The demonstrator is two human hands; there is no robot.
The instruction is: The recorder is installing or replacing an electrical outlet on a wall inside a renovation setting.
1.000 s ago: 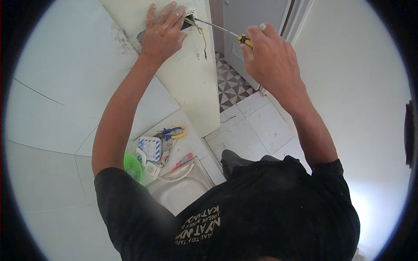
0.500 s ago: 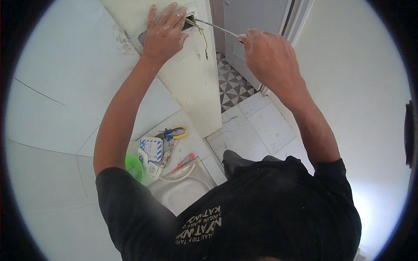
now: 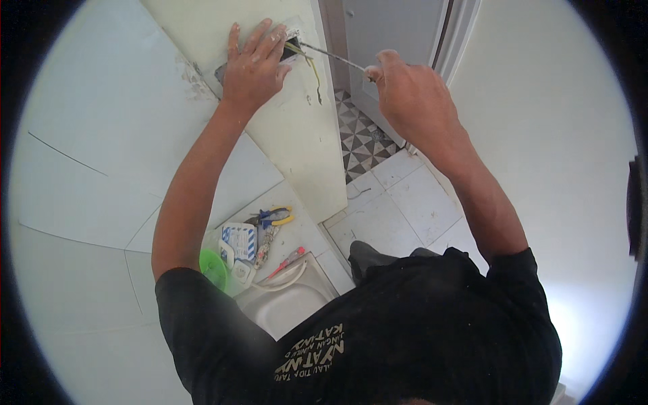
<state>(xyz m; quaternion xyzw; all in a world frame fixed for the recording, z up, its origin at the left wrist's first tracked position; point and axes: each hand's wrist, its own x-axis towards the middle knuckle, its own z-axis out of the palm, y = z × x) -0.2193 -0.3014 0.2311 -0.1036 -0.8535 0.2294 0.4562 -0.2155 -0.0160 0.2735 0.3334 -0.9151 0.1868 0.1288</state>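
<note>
My left hand [image 3: 251,75] lies against the pale wall with its fingers spread, beside and partly over a dark recessed wall box [image 3: 291,51]. Yellow-green wires [image 3: 315,75] come out of the box and hang down the wall. My right hand [image 3: 420,101] is closed around a screwdriver, whose handle the fist hides. Its long thin metal shaft [image 3: 334,57] points left, and the tip meets the right edge of the box. Whether the tip is inside the opening I cannot tell. A grey edge [image 3: 220,73] shows left of my left hand.
Below, blue-and-yellow pliers [image 3: 275,217], a striped blue-and-white package [image 3: 239,241], a green cup [image 3: 212,268] and a red screwdriver [image 3: 288,262] lie by a metal sink [image 3: 297,302]. A grey door [image 3: 391,40] stands beyond the wall's right edge, above patterned floor tiles [image 3: 364,138].
The whole view has shifted slightly, so the wall and tools appear a little lower. My right fist has turned slightly around the screwdriver; my left hand stays on the wall.
</note>
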